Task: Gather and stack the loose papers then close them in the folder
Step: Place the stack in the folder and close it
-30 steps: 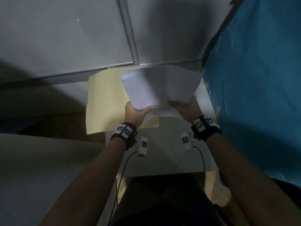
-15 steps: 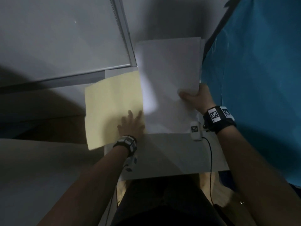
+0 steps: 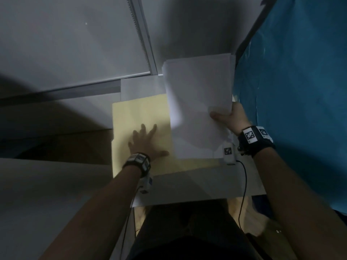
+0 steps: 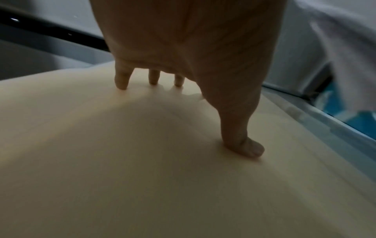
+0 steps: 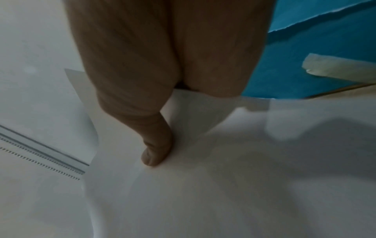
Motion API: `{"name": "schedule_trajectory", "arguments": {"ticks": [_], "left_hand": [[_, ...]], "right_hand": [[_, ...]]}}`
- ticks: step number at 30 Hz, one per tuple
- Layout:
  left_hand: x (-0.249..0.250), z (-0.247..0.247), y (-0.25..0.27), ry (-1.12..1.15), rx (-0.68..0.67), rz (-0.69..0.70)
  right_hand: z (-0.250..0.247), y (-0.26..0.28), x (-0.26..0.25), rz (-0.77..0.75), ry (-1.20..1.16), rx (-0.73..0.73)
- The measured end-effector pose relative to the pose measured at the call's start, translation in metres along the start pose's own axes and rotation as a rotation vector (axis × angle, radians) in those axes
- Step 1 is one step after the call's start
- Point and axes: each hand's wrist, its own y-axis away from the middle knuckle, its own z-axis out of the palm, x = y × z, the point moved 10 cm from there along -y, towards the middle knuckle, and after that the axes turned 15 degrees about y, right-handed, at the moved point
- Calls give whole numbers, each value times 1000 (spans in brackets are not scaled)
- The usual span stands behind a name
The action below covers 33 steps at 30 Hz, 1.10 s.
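Note:
A pale yellow folder (image 3: 139, 113) lies on a small white table (image 3: 197, 184). My left hand (image 3: 145, 140) rests flat on the folder with its fingers spread, and the left wrist view shows its fingertips (image 4: 122, 80) and thumb pressing the yellow folder (image 4: 142, 161). My right hand (image 3: 228, 117) grips a stack of white papers (image 3: 197, 102) at the stack's right edge, thumb on top. The stack hangs tilted over the folder's right half. In the right wrist view the thumb (image 5: 156, 153) presses on the white papers (image 5: 223, 185); the fingers underneath are hidden.
A blue sheet (image 3: 300, 91) covers the wall or surface to the right. A grey panel with a metal rail (image 3: 142, 40) stands behind the table. A cable (image 3: 244, 184) runs from the right wrist down past the table's front edge. The room is dim.
A second ago both hands held the paper stack. The left hand let go and now lies flat on the folder. The right hand has carried the stack to the right side.

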Motion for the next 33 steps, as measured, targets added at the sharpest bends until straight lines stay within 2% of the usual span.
{"name": "schedule_trajectory", "arguments": {"ticks": [3, 5, 10, 12, 15, 18, 20, 23, 25, 27, 31, 33], "left_hand": [[36, 25, 20, -78, -34, 95], [50, 35, 27, -61, -52, 88], [47, 32, 23, -10, -25, 70], [39, 15, 24, 44, 109, 48], [11, -24, 30, 127, 357, -108], [-22, -39, 39, 214, 420, -314], [-38, -38, 43, 240, 416, -415], [-59, -32, 42, 323, 407, -537], [-73, -32, 42, 406, 413, -618], [-79, -31, 39, 462, 392, -648], [-84, -32, 39, 497, 332, -675], [-78, -36, 40, 444, 268, -623]], "right_hand": [[-5, 4, 5, 20, -13, 20], [-8, 5, 12, 40, -16, 10], [-3, 10, 43, 131, 67, -61], [13, 6, 61, 179, 160, -94], [46, -6, 85, 203, 400, -168], [60, -12, 87, 199, 390, -129], [47, -12, 91, 240, 423, -18], [19, -5, 114, 389, 415, 121], [18, -2, 128, 482, 425, 94], [24, -1, 131, 518, 564, 26], [31, -2, 129, 549, 693, 0], [31, -5, 130, 548, 721, -28]]}}
